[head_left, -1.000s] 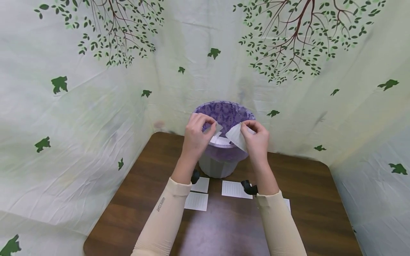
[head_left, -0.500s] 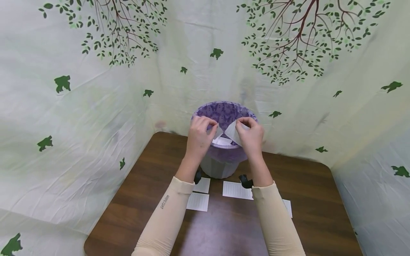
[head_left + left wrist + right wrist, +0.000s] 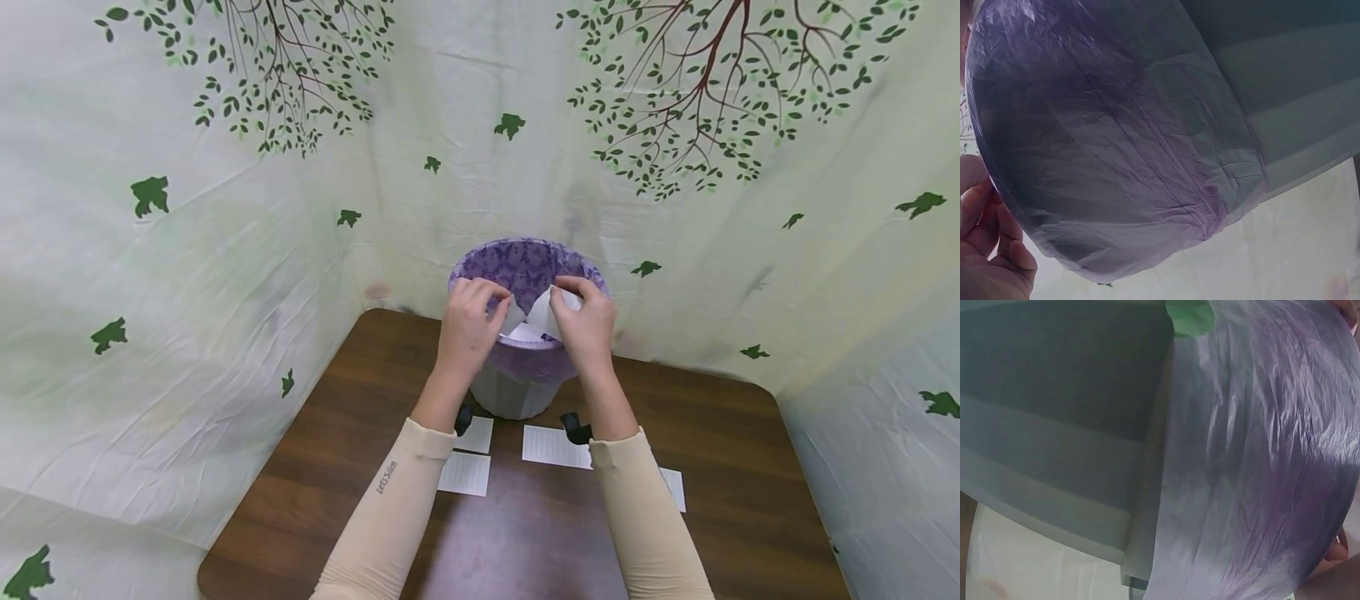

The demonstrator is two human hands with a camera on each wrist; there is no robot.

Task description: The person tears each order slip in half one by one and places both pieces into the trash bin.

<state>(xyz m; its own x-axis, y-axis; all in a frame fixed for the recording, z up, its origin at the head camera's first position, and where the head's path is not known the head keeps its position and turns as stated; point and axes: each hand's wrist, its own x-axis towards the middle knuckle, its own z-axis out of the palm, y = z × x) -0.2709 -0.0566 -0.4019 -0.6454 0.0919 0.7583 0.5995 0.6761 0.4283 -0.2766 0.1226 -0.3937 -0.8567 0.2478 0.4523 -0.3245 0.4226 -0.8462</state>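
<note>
Over the front of a grey bin [image 3: 512, 392], my left hand [image 3: 467, 323] pinches a small white piece of paper [image 3: 513, 317] between thumb and fingertips. My right hand [image 3: 588, 327] likewise pinches a larger white paper piece [image 3: 540, 313], its lower part hanging inside the rim. The bin is lined with a purple patterned plastic bag [image 3: 517, 260] folded over the outside. More white paper [image 3: 527, 332] shows inside the bin, between the hands. In the left wrist view the bag [image 3: 1116, 144] fills much of the picture, with curled fingers [image 3: 1007, 234] at the left edge.
Lined white cards lie on the brown wooden table [image 3: 337, 433]: a front-left card [image 3: 463, 473], another card [image 3: 476, 435] behind it, a middle card [image 3: 555, 447], and a right card [image 3: 674, 488] partly behind my sleeve. A leaf-printed cloth [image 3: 390, 217] surrounds the table.
Both hands have come closer together over the bin, the right one shifting left and the left one slightly right and down. Each still pinches its paper piece.
</note>
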